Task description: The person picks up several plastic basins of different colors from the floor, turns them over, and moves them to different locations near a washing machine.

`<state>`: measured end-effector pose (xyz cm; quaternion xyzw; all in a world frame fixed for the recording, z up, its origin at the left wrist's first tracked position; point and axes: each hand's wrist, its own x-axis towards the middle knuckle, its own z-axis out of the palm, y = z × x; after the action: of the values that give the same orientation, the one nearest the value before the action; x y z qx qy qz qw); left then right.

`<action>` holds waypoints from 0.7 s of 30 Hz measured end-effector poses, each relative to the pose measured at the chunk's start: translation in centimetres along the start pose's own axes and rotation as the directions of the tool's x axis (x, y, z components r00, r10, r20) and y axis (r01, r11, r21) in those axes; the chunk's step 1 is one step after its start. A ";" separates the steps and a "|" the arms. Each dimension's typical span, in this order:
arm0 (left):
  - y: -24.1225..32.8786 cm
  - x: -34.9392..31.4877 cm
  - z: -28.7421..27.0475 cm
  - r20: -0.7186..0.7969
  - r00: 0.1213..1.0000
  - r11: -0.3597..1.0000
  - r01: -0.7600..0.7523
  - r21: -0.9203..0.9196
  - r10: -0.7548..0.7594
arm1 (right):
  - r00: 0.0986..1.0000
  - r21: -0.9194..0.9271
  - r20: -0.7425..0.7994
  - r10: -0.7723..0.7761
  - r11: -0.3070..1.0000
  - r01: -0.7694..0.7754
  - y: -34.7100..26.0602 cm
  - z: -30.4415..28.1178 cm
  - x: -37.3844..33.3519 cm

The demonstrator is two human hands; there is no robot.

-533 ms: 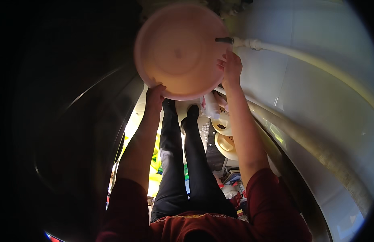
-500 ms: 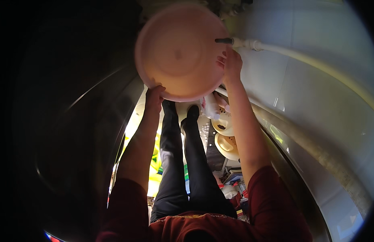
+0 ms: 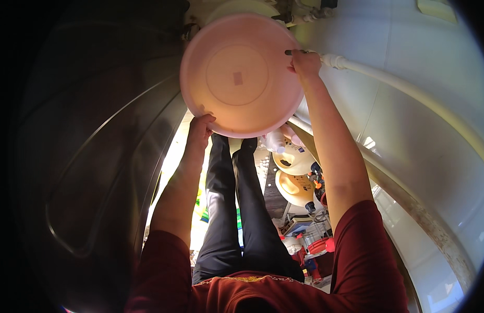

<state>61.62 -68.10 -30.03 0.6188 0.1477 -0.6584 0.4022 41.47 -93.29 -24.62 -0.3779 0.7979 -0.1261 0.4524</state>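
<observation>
A round pale pink plastic basin (image 3: 237, 104) fills the upper middle of the head view, its inside facing me and a small square patch at its centre. My left hand (image 3: 200, 127) grips the lower left rim, fingertips over the edge. At the upper right rim, my right hand (image 3: 306, 63) is closed over a tap where a white pipe (image 3: 377, 73) ends. The tap's dark tip (image 3: 289, 52) sticks out past the fingers, over the basin. Whether this hand also touches the rim, I cannot tell.
White pipes run along the pale wall (image 3: 424, 88) at right. A dark glossy panel (image 3: 106, 151) stands close at left. Below, near my legs (image 3: 221, 208), are cream jugs (image 3: 294, 188), a white bottle (image 3: 275, 141) and red odds and ends (image 3: 320, 245).
My right hand has risen from beside the basin's rim to the tap, and its fingers have closed. The basin has shifted slightly down and right, with my left hand still on its rim.
</observation>
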 end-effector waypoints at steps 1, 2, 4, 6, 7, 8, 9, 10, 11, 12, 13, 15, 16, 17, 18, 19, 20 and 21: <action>0.1 -0.1 0.0 -0.001 1.000 1.000 0.002 0.002 -0.002 | 1.000 -0.069 -0.016 -0.017 0.997 0.016 0.2 0.0 0.2; 0.1 -0.2 0.0 -0.001 1.000 1.000 0.005 0.007 -0.005 | 0.997 -0.172 -0.034 -0.065 0.983 0.058 0.4 -0.1 0.0; 0.3 -0.4 0.0 0.009 1.000 1.000 -0.007 -0.011 0.007 | 0.985 -0.372 -0.053 -0.165 0.919 0.134 0.7 -0.4 -0.3; 0.4 -0.6 0.5 0.035 0.999 0.998 -0.030 -0.050 0.031 | 0.953 -0.463 -0.048 -0.299 0.852 0.245 2.1 -0.7 0.9; 0.5 -0.8 0.7 0.031 0.999 0.998 -0.032 -0.050 0.034 | 0.931 -0.508 -0.038 -0.364 0.809 0.295 2.8 -0.8 1.5; 0.8 -1.1 1.1 0.025 0.999 0.998 -0.036 -0.051 0.037 | 0.936 -0.489 -0.027 -0.350 0.822 0.294 2.8 -0.7 1.5; 0.9 -1.3 1.4 0.020 0.999 0.998 -0.039 -0.052 0.040 | 0.941 -0.469 -0.015 -0.337 0.834 0.291 2.6 -0.8 1.3; 1.0 -1.4 1.7 0.016 0.999 0.998 -0.038 -0.046 0.038 | 0.946 -0.450 -0.002 -0.323 0.846 0.288 2.5 -0.8 1.2; 1.1 -1.6 2.0 0.011 0.999 0.999 -0.036 -0.039 0.037 | 0.947 -0.443 0.006 -0.320 0.848 0.290 2.4 -0.8 1.2; 1.1 -1.6 2.1 0.006 0.999 0.999 -0.035 -0.032 0.035 | 0.948 -0.437 0.015 -0.318 0.851 0.292 2.4 -0.8 1.2; 1.1 -1.3 2.0 -0.008 1.000 1.000 -0.021 0.007 0.021 | 0.949 -0.430 0.023 -0.315 0.854 0.294 2.4 -0.9 1.2; 1.0 -0.8 1.9 -0.035 0.999 0.996 0.009 0.085 -0.006 | 0.934 -0.423 -0.004 -0.356 0.847 0.321 3.1 -0.8 1.6; 1.0 -0.6 2.0 -0.053 0.999 0.996 0.014 0.091 -0.009 | 0.926 -0.420 -0.018 -0.377 0.843 0.335 3.4 -0.7 1.8; 1.3 -0.9 2.7 -0.074 0.997 0.995 0.017 0.097 -0.010 | 0.927 -0.427 -0.015 -0.374 0.841 0.333 3.5 -0.7 2.0; 1.5 -1.1 3.0 -0.095 0.995 0.994 0.021 0.103 -0.011 | 0.928 -0.433 -0.012 -0.372 0.839 0.330 3.7 -0.6 2.3; 1.3 -1.0 2.9 -0.100 0.995 0.996 0.017 0.089 -0.008 | 0.929 -0.440 -0.009 -0.369 0.836 0.328 3.8 -0.6 2.4; 1.2 -0.9 2.6 -0.105 0.994 0.997 0.014 0.077 -0.006 | 0.944 -0.444 -0.006 -0.330 0.847 0.293 3.8 -0.7 2.4; 1.0 -0.8 2.3 -0.109 0.994 0.998 0.011 0.066 -0.004 | 0.957 -0.447 -0.003 -0.289 0.857 0.258 3.6 -0.7 2.4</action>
<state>60.68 -70.07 -28.54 0.6663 0.1499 -0.6296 0.3704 38.37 -92.65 -27.66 -0.5756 0.7589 -0.0177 0.3041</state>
